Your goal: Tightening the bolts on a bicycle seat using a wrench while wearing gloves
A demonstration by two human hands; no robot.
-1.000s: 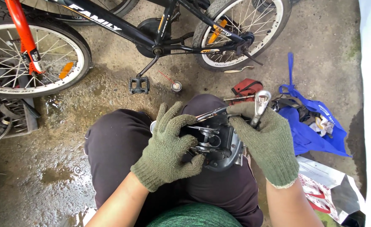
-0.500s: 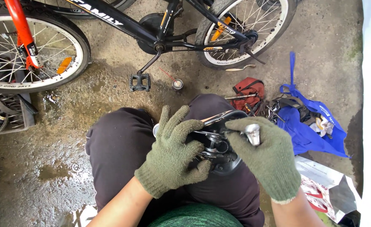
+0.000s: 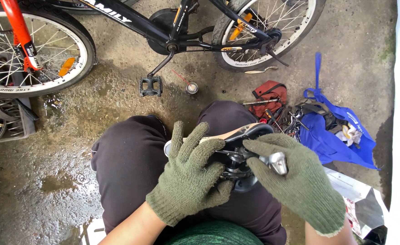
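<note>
Left hand and right hand: olive-green knitted gloves with ribbed cuffs; forearms bare; dark trousers; green knitted top

On the wet concrete floor to my right I see one flat silvery-white foil package with red print lying just below a crumpled blue bag, and pale lettered decals on the black bicycle frame.

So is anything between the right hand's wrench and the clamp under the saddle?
Nothing visible. The right hand holds the metal wrench right at the clamp on the underside of the saddle, which the left hand steadies on the lap. The contact point itself is hidden by the fingers.
</note>
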